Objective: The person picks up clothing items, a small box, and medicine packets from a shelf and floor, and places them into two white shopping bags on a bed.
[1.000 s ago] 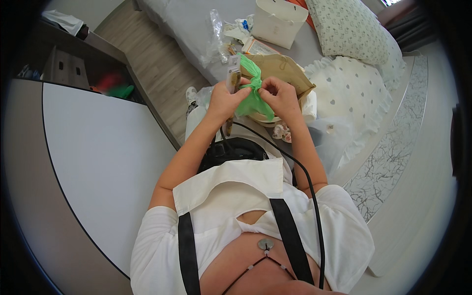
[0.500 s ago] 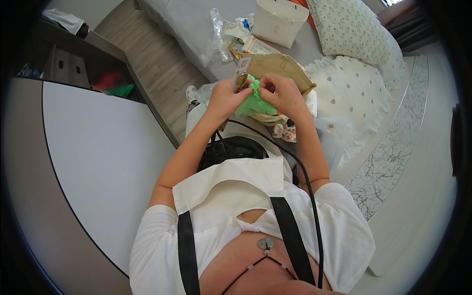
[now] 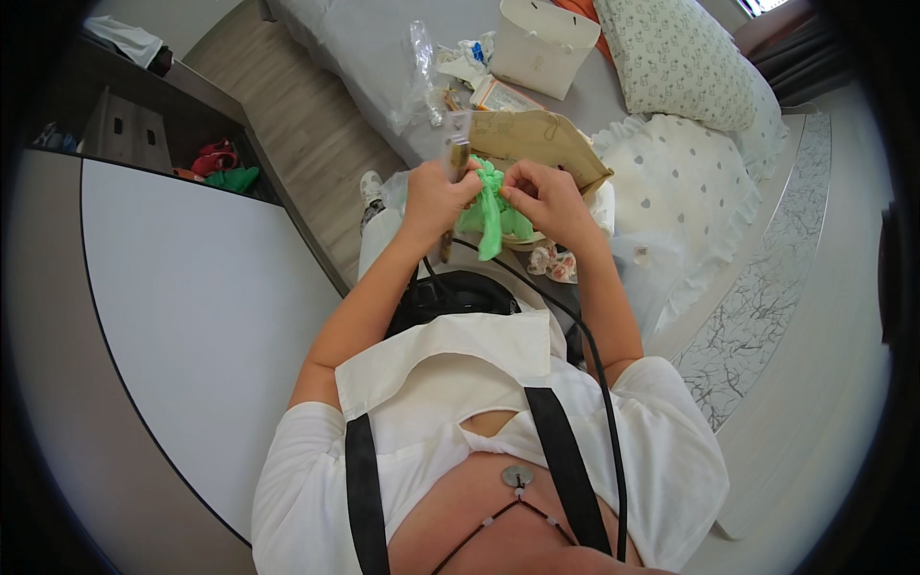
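My left hand (image 3: 436,201) is closed on the bunched top of a thin green plastic bag (image 3: 491,225). A long, narrow clear package with a brown strip inside (image 3: 457,129) is also held in that hand, sticking out above and below it. My right hand (image 3: 554,199) pinches the green bag from the other side, its fingertips at the gathered part. One green strip of the bag hangs down between my hands. Just behind them stands an opened tan bag (image 3: 527,134), partly hidden by my hands.
On the grey bed (image 3: 369,57) are a white paper bag (image 3: 541,48), an orange-and-white box (image 3: 503,96) and crumpled clear plastic (image 3: 422,72). Pillows (image 3: 676,57) lie at right. A black cable (image 3: 575,311) crosses my front. Left is a white panel (image 3: 201,316) beside open shelving.
The green bag's bunched part has lengthened into a hanging strip. My left hand shifted slightly left, with the clear package now more upright; my right hand moved slightly down.
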`<state>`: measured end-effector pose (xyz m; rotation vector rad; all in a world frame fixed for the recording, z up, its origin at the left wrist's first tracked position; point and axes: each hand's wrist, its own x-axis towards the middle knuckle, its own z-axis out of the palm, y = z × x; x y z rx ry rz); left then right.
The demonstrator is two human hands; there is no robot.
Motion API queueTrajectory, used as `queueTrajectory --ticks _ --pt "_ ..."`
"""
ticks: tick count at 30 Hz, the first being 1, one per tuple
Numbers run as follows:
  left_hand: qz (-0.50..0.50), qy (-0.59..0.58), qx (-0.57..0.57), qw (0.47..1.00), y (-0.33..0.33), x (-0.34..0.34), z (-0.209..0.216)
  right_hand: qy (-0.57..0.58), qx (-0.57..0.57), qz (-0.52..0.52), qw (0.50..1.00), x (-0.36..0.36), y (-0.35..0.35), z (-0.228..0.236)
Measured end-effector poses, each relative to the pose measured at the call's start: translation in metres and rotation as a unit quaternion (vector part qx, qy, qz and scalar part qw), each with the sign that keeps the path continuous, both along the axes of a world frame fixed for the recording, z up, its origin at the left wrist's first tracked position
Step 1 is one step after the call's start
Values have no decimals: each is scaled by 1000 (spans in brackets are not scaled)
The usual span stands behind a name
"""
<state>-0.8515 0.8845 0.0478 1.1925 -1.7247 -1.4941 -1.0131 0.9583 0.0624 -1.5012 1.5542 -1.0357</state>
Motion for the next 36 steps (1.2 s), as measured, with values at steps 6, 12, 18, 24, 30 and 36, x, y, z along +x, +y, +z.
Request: queueTrajectory --ticks 6,12,18,24,30,36 --pt "-25 88 143 986 -3 0 -7 -30 -10 -36 999 -3 0 -9" --pt "-61 20 -61 996 -1 0 -9 -29 -12 -51 998 4 -3 2" --pt "-24 3 -78 997 1 0 -10 67 -24 -29 997 5 -6 -1" --pt "-35 -46 -265 963 1 -1 -7 139 -45 -73 987 5 -6 -10" --pt "-40 -58 -208 976 0 -3 1 129 -127 -141 973 12 -4 -12" --pt "-91 -54 -261 960 -6 0 -5 112 -183 -119 969 16 -6 -15"
